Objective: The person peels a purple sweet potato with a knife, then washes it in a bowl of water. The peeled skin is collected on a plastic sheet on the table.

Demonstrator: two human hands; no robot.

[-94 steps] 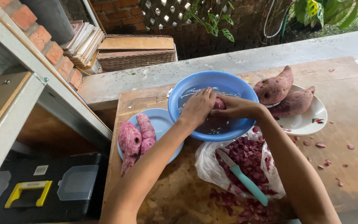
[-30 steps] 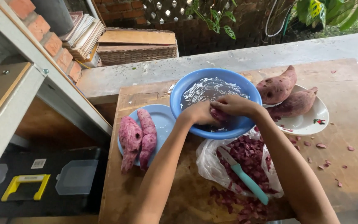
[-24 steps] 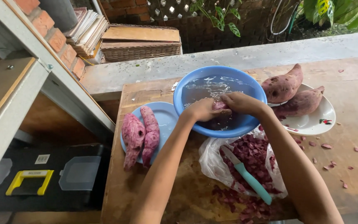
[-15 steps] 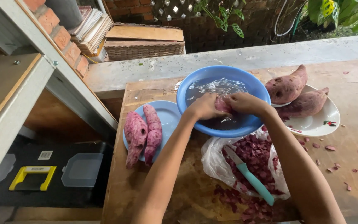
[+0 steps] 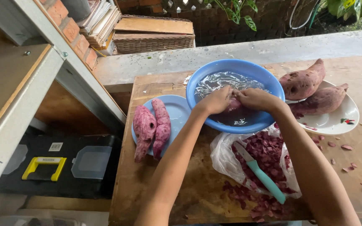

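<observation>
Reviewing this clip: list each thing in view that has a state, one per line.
blue bowl: upright, holding water
sweet potato in the bowl: in the water, between both hands
left hand: on that sweet potato
right hand: on that sweet potato
peeled sweet potatoes: lying on the blue plate
unpeeled sweet potatoes: on the white plate
knife: lying on the plastic bag of peelings

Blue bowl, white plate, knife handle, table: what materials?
Blue bowl: likely plastic, uniform glossy colour and thin rim. White plate: probably ceramic or melamine, smooth shine; can't tell which. Knife handle: teal plastic, matte. Table: unfinished wood, visible grain and stains.
</observation>
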